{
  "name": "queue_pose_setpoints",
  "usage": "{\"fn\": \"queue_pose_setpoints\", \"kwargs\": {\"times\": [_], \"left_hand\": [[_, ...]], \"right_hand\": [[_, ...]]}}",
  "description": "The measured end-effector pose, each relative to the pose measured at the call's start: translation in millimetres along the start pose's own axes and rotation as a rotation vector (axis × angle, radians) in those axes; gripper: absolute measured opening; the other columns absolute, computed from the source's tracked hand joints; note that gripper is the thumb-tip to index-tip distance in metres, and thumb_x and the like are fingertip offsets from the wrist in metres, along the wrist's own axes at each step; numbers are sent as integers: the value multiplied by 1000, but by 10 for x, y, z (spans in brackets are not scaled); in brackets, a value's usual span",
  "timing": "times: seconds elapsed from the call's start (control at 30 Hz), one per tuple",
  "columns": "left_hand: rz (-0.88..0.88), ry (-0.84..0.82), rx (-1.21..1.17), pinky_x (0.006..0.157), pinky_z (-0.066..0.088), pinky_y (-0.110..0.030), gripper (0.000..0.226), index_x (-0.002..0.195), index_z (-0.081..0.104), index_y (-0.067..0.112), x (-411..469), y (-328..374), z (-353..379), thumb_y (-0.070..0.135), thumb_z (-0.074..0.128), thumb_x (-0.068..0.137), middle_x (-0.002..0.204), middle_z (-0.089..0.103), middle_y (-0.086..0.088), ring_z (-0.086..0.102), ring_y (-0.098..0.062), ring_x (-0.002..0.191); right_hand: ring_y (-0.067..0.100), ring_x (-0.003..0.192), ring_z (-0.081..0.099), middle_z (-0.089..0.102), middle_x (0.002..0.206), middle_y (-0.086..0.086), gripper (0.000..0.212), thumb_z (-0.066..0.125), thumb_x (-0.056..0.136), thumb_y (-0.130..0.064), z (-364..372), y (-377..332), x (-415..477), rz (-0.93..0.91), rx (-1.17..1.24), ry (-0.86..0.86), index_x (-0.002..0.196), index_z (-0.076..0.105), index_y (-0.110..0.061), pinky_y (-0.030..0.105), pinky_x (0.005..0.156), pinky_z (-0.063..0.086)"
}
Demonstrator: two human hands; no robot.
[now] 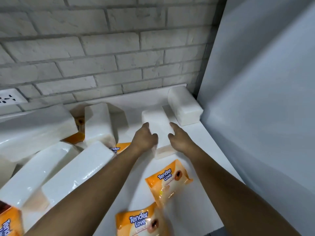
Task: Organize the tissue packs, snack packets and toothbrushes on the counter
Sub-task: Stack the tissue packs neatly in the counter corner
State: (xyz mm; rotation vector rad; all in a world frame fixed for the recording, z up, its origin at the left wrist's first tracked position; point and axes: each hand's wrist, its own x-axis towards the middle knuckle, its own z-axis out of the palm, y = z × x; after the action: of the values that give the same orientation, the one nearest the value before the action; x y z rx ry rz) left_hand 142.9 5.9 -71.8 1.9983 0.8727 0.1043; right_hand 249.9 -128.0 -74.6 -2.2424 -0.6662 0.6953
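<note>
Below white brick wall [102, 48], on white desk [196, 143], clasped white film-wrapped rectangular tissue pack [158, 121] by long sides with left hand [144, 136] and right hand [179, 136]; judged light, squashy, slippery.

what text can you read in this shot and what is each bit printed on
"Tender Love": right orange packet, flat on the counter; its smaller print is blurred.
"Tender Love": near-edge orange packet; the rest is blurred.
"Tender Lo": far orange packet, partly hidden.
"Ten": corner orange packet, cut off by the picture's edge.
No print shows on the centre tissue pack or the other white packs.
</note>
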Motion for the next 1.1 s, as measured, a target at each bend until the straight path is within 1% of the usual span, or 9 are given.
{"fn": "queue_pose_setpoints", "kwargs": {"times": [0.17,0.23,0.27,0.33,0.43,0.57,0.7,0.87,1.1], "left_hand": [[-40,28,-37,75,57,-36,25,105,57,11,-228,88,267,18,60,82,90,73,-5,69,-26,91],[-55,30,-52,86,58,-38,37,121,54,13,-337,130,384,18,62,85,105,75,-7,67,-25,105],[-65,35,-69,94,57,-39,55,139,50,13,-379,148,435,20,63,86,118,73,-9,65,-25,114],[-74,58,-98,101,55,-44,72,155,41,16,-466,187,529,22,64,87,136,65,-9,63,-28,121],[-75,73,-109,102,55,-49,72,157,39,18,-568,234,670,24,64,90,145,59,-8,63,-33,122],[-61,93,-98,109,51,-48,67,158,38,18,-679,288,851,24,62,96,153,53,-7,57,-32,132],[-32,98,-113,108,51,-46,60,155,42,18,-743,377,1015,20,61,98,147,58,-6,59,-29,128],[-12,88,-109,107,52,-46,62,156,42,19,-730,479,1221,21,62,97,146,58,-5,60,-28,127],[13,62,-98,107,52,-46,62,156,41,20,-617,616,1448,24,63,98,148,58,-5,62,-29,126]], "right_hand": [[23,147,37,34,164,3,59,40,106,-13,-155,224,-210,-3,4,-16,162,23,-19,20,103,28],[23,147,37,34,164,2,58,40,106,-14,-222,313,-292,-7,-5,-24,162,23,-20,22,107,30],[23,148,37,33,165,2,58,40,106,-14,-256,350,-329,-10,-11,-28,162,23,-20,23,109,30],[23,149,35,32,165,2,58,40,106,-14,-326,429,-404,-18,-19,-34,162,22,-20,25,112,30],[23,148,36,33,165,2,59,40,106,-13,-417,551,-497,-23,-23,-38,162,22,-19,24,110,30],[22,145,39,35,163,2,59,40,105,-13,-525,702,-592,-26,-16,-45,162,23,-20,21,100,31],[22,147,37,34,164,2,60,39,105,-11,-649,836,-682,-22,-5,-38,162,22,-19,24,106,32],[21,145,38,35,163,1,60,38,103,-9,-823,1005,-717,-12,-2,-14,161,24,-18,20,97,32],[20,147,37,34,164,1,62,39,101,-6,-1022,1166,-677,11,41,22,161,25,-16,18,98,31]]}}
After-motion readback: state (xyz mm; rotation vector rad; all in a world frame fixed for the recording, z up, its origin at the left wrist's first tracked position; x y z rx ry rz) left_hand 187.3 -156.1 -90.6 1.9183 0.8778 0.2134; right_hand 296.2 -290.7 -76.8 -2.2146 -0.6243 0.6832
